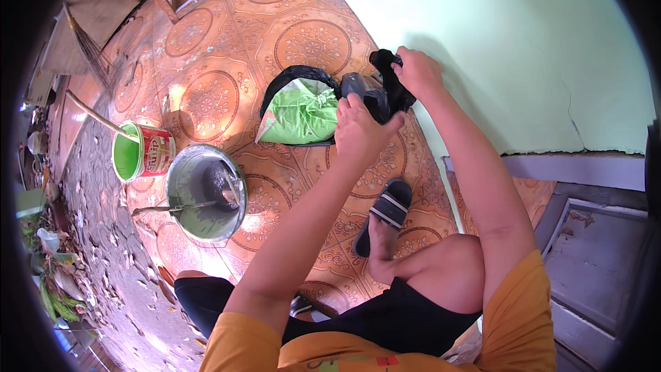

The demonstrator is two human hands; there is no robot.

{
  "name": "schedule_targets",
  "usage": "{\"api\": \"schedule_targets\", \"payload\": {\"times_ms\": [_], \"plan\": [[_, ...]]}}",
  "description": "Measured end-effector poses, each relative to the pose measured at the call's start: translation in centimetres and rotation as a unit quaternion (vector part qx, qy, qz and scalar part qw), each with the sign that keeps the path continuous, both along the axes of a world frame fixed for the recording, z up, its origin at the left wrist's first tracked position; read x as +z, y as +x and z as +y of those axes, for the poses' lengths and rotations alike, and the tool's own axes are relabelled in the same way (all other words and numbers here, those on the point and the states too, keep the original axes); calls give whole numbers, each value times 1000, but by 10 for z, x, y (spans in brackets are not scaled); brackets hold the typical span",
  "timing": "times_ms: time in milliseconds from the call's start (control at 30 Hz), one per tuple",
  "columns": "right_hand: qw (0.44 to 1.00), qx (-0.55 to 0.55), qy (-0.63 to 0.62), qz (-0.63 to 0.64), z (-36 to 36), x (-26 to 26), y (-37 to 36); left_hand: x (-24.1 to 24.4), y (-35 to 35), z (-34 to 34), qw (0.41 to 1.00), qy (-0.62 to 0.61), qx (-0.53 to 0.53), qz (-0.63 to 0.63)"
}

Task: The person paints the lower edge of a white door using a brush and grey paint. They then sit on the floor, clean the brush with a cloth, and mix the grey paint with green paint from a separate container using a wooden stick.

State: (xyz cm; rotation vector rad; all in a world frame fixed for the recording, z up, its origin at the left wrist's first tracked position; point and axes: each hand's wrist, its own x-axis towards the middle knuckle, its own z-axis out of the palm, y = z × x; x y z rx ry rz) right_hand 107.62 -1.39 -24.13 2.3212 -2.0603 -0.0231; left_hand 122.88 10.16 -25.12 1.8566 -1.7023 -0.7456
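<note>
Pinched in my right hand (419, 73), beside the wall, is a bunched piece of black plastic bag (393, 80). My left hand (364, 129) is lower and to the left, its thumb spread away from the fingers. Its fingertips are at the dark plastic and the edge of a knotted light-green bag (300, 116); whether they press on either is hard to tell. The green bag rests on the tiles, with more black plastic (299, 73) bunched around its far side. A greyish plastic bundle (356, 85) lies between the green bag and my right hand.
A grey bucket (193, 222) with a stick across it and something inside stands at left. Beside it, a red-labelled pail (157, 152) with green insides holds a wooden stick (98, 113). A pale green wall (496, 62) borders the patterned tile floor (206, 98). A twig broom (90, 51) and wooden furniture legs (165, 0) are farther off.
</note>
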Motion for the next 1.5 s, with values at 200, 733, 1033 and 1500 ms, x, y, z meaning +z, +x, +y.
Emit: {"api": "schedule_targets", "payload": {"times_ms": [200,733,1033,1500], "plan": [[991,-116,24,63,-4,11,-12,-62,44,-15,970,-61,151,181],[918,121,375,-34,15,-10,35,-54,58,-16,871,123,127,459],[977,0,209,27,-7,-75,-15,-45,55,-16,914,127,74,378],[976,-25,210,-46,-14,-175,-34,-43,52,-2,931,134,33,337]]}}
